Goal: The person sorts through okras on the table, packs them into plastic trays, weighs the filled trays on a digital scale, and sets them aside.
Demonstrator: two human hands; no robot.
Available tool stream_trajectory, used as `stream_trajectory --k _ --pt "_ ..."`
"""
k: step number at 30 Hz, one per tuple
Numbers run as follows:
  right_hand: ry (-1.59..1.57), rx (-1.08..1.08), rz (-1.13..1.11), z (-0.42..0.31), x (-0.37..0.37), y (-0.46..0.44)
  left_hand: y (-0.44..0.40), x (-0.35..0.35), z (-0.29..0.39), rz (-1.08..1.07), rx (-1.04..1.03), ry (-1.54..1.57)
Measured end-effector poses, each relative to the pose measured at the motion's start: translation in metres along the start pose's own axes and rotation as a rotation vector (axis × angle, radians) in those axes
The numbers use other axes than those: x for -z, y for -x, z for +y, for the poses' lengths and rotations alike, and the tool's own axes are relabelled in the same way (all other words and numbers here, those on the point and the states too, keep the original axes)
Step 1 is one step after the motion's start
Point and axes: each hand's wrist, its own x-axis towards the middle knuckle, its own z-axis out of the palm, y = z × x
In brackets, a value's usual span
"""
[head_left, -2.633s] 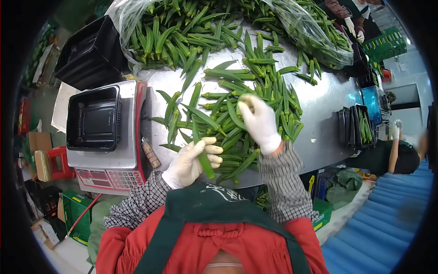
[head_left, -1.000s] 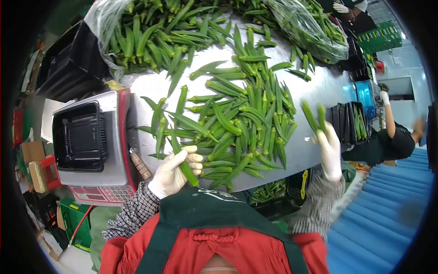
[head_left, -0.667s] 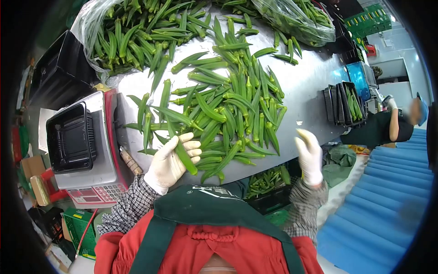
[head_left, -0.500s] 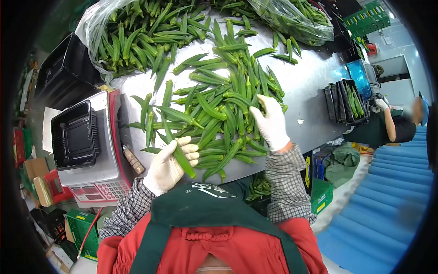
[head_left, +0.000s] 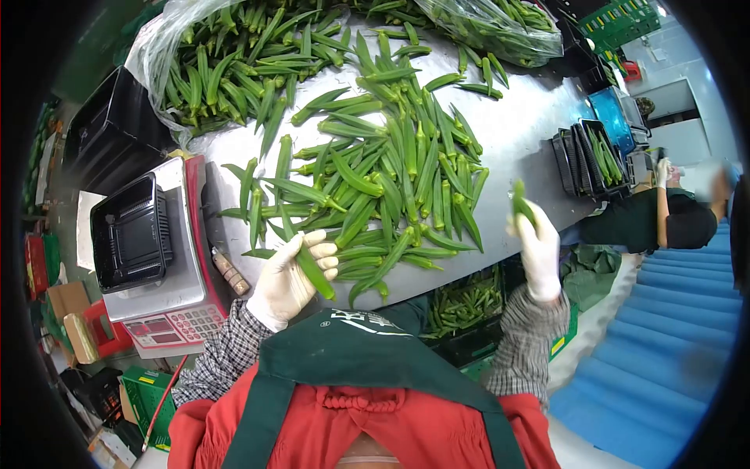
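Gloved in white, my left hand (head_left: 291, 280) holds one long green okra (head_left: 314, 273) between thumb and fingers, over the near edge of the metal table (head_left: 523, 148). My right hand (head_left: 539, 250), also gloved, is raised at the table's right front edge and grips an okra (head_left: 521, 205) that points up from its fingers. A loose pile of okra (head_left: 359, 184) lies on the table between and beyond my hands. Below the table edge, next to my right forearm, a dark crate (head_left: 469, 332) contains more okra.
An empty black tray (head_left: 131, 230) sits on a scale (head_left: 183, 273) at left, near black stacked trays (head_left: 117, 125). Plastic bags of okra (head_left: 516, 35) lie at the back. Black trays with okra (head_left: 590, 160) stand at right, and a co-worker (head_left: 664, 215) is beyond them.
My right hand has moved from the okra pile to the right and now holds an okra. My left hand still holds its okra. The co-worker's arm has shifted.
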Motion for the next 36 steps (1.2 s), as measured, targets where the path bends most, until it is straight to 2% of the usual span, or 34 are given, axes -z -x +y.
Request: stream_trajectory --k 1,4,6,7,8,9,11,12,14,16,17,20,23,26,28,29,30,31,32,34,36 --pt "-0.002 -0.087 0.048 0.011 0.023 0.019 -0.002 -0.001 0.0 -0.003 0.003 0.007" --pt "1.071 0.206 0.073 0.061 0.07 0.055 -0.008 -0.009 -0.004 0.015 0.018 0.04" --pt "0.555 0.196 0.072 0.042 0.033 0.047 -0.011 -0.016 -0.008 0.05 0.032 0.062" --pt "0.257 0.083 0.064 0.029 -0.001 0.043 -0.012 -0.015 -0.01 0.05 0.044 0.053" --pt "0.169 0.185 -0.005 0.029 -0.031 0.035 -0.01 -0.016 -0.011 0.046 0.052 0.045" --pt "0.23 0.156 -0.057 0.014 -0.063 0.03 -0.008 -0.017 -0.012 0.039 0.057 0.036" --pt "0.383 0.362 -0.073 0.029 -0.119 0.012 -0.004 -0.016 -0.012 0.008 0.078 0.041" --pt "0.464 0.297 -0.101 0.034 -0.138 0.004 -0.002 -0.016 -0.011 0.005 0.073 0.037" --pt "0.569 0.27 -0.052 0.043 -0.151 -0.01 0.003 -0.014 -0.01 0.002 0.066 0.037" --pt "0.236 0.15 -0.059 0.051 -0.144 -0.018 0.004 -0.012 -0.008 0.01 0.061 0.044" --pt "-0.151 -0.166 -0.173 0.034 -0.132 -0.017 0.003 -0.011 -0.008 0.011 0.063 0.053" --pt "-0.716 -0.362 -0.362 0.024 -0.109 -0.011 -0.002 -0.01 -0.01 -0.001 0.095 0.067" --pt "-0.904 -0.389 -0.433 0.016 -0.107 -0.004 -0.007 -0.014 -0.011 -0.015 0.125 0.058" --pt "-0.919 -0.4 -0.423 0.002 -0.11 0.004 -0.009 -0.015 -0.011 -0.014 0.121 0.042" --pt "-0.352 -0.247 -0.489 -0.016 -0.119 0.015 -0.012 -0.017 -0.012 0.007 0.085 0.019" --pt "-0.084 0.141 -0.594 -0.011 -0.128 0.025 -0.013 -0.02 -0.015 0.028 0.058 0.004" --pt "-0.175 -0.226 -0.661 -0.048 -0.137 0.04 -0.014 -0.024 -0.019 0.05 0.034 -0.011" --pt "-0.052 -0.017 -0.56 -0.046 -0.141 0.039 -0.017 -0.035 -0.022 0.013 -0.029 -0.074" --pt "0.072 0.192 -0.459 -0.043 -0.144 0.034 -0.017 -0.029 -0.022 0.044 -0.004 -0.091" --pt "0.129 0.124 -0.209 -0.02 -0.139 -0.003 -0.018 -0.012 -0.019 0.106 0.039 -0.13" --pt "0.461 0.195 0.068 0.021 -0.136 -0.039 -0.016 -0.012 -0.016 0.11 0.07 -0.08"
